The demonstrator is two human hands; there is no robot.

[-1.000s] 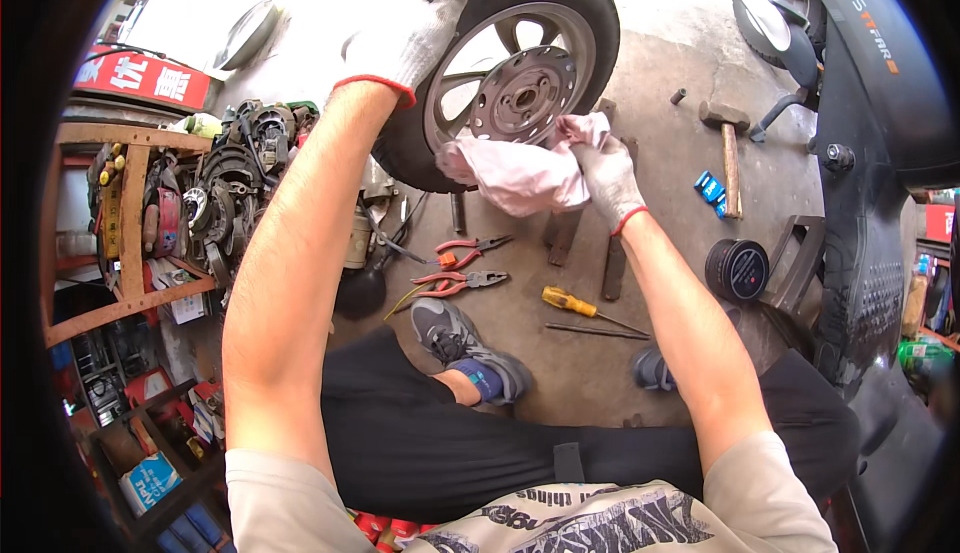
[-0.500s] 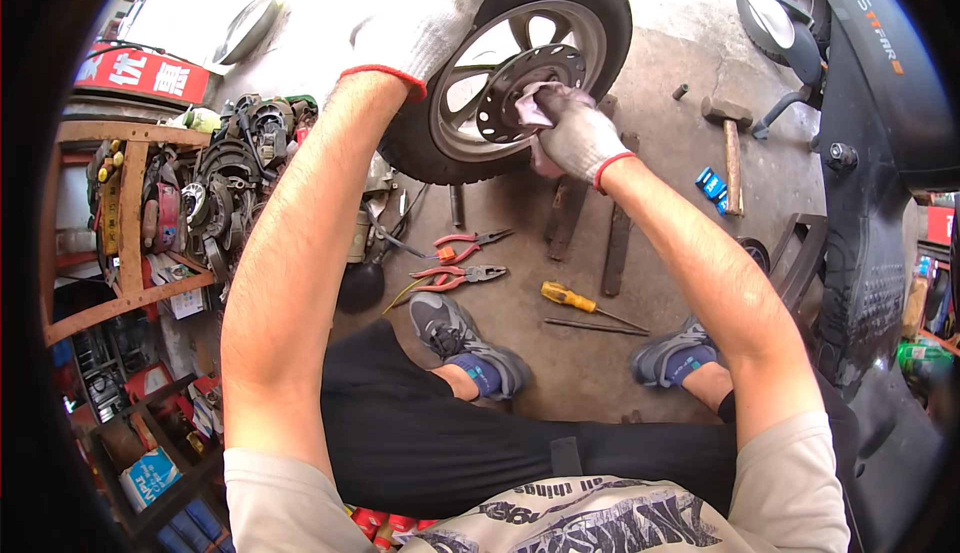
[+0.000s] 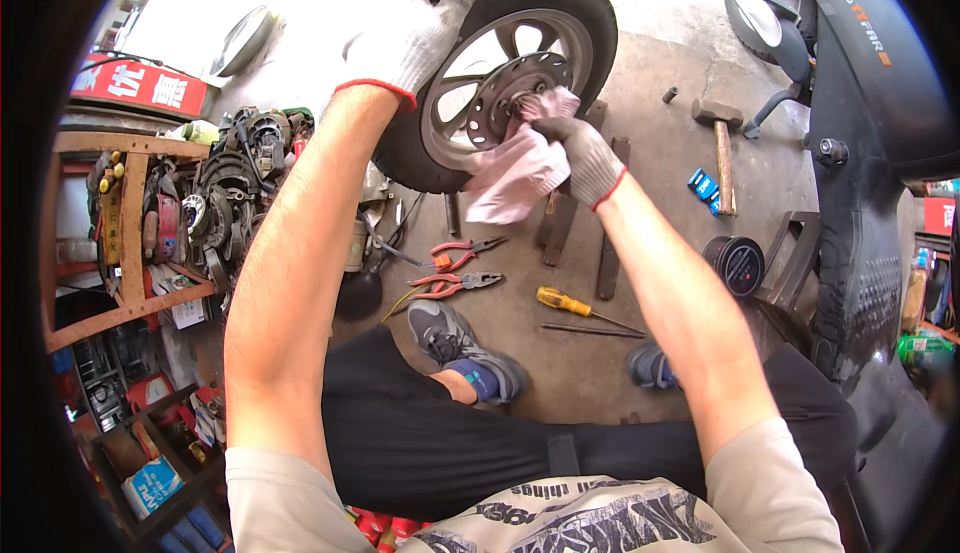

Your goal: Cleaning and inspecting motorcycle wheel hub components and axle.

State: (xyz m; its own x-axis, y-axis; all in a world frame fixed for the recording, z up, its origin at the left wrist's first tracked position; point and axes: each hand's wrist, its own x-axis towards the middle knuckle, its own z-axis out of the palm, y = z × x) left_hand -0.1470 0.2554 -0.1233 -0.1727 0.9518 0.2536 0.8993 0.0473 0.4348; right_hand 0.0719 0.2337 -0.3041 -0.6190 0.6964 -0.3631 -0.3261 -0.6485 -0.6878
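pliers, screwdriver, hammer on floor; cloth partly covers wheel

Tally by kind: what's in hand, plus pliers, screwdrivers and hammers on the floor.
Wheel, in left hand: 1
Pink cloth, in right hand: 1
Red-handled pliers: 2
Yellow-handled screwdriver: 1
Hammer: 1
Total: 6

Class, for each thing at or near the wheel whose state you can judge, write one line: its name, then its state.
Wheel, tilted, held up off-level
Left hand, gloved, closed over the wheel's upper edge
Right hand, gloved, clutching the cloth
Cloth, crumpled, partly hanging
Upper pliers, lying on the floor, handles spread
Lower pliers, lying, handles spread
Screwdriver, lying
Rod, lying
Hammer, lying
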